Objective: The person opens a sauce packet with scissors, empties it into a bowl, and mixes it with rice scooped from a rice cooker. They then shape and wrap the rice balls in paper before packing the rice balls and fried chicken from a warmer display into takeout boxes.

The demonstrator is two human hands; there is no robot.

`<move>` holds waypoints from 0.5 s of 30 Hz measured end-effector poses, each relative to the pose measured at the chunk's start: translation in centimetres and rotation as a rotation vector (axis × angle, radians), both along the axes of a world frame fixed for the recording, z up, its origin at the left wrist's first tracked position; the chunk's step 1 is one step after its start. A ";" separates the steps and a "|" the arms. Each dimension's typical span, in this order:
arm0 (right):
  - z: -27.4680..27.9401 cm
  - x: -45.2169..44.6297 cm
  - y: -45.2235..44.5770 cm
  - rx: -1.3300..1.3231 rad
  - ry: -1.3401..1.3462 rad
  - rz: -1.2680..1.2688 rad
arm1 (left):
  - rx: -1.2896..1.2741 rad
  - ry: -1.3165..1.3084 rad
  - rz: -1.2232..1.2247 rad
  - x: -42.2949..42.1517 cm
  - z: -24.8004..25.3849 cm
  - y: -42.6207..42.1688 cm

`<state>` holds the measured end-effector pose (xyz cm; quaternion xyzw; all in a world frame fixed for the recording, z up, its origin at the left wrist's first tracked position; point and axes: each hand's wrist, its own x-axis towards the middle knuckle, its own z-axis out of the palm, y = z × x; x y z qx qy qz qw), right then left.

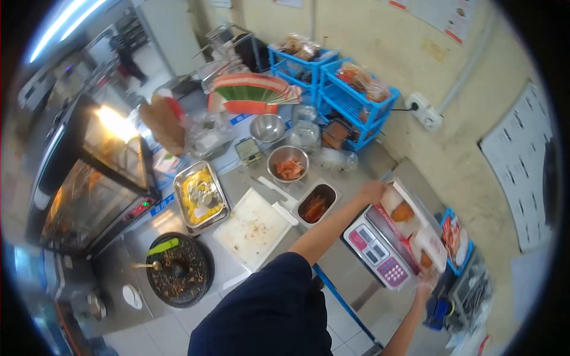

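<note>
An open cardboard food box (436, 246) with pieces of breaded fried food (403, 212) inside rests on a digital scale (374, 246). The scale's keypad and displays face me. My left hand (373, 192) grips the far left end of the box, its fingers partly hidden behind the edge. At the near right corner, my right hand (426, 277), apparently in a thin clear glove, holds the box. White paper lines the box under the food.
Left of the scale are a metal container of red sauce (317, 202), a cutting board (254, 230), a knife (276, 188) and a tray of yellow food (202, 193). A stone mortar (178, 270) and a lit display warmer (95, 178) stand farther left. Blue racks (356, 101) line the wall.
</note>
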<state>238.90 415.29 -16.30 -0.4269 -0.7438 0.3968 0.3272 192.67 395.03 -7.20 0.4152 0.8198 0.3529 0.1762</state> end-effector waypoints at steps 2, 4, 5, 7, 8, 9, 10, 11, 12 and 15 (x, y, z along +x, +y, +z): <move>-4.5 2.3 4.6 0.746 -0.452 0.101 | 0.066 -0.063 0.002 -0.9 0.2 -0.6; 1.9 -1.9 -1.1 -0.389 0.211 -0.099 | 0.116 -0.102 -0.024 -1.9 1.5 -3.0; 1.1 -1.7 0.0 -0.424 0.116 -0.025 | 0.195 -0.177 -0.072 -2.3 2.5 -5.6; -2.7 2.2 2.7 -0.392 0.007 0.011 | 0.315 -0.452 -0.228 -5.0 5.9 -11.6; -1.1 1.4 1.5 -0.483 0.061 -0.091 | 0.354 -0.655 -0.336 -8.1 7.8 -15.5; 2.1 -0.4 -0.8 -0.568 0.127 -0.200 | 0.387 -0.762 -0.284 -11.4 8.9 -19.5; 5.2 -2.2 -3.0 -0.642 0.200 -0.315 | 0.373 -0.601 -0.164 -15.1 10.1 -24.4; 5.2 -3.1 -3.6 -0.550 0.159 -0.360 | 0.541 -0.608 0.016 -19.7 7.2 -29.1; 5.2 -3.8 -4.6 -0.406 0.075 -0.365 | 0.447 -0.369 0.365 -23.4 6.9 -33.4; 5.8 -7.5 -10.1 -0.034 -0.245 -0.311 | 0.186 0.475 1.116 -36.1 -0.8 -45.4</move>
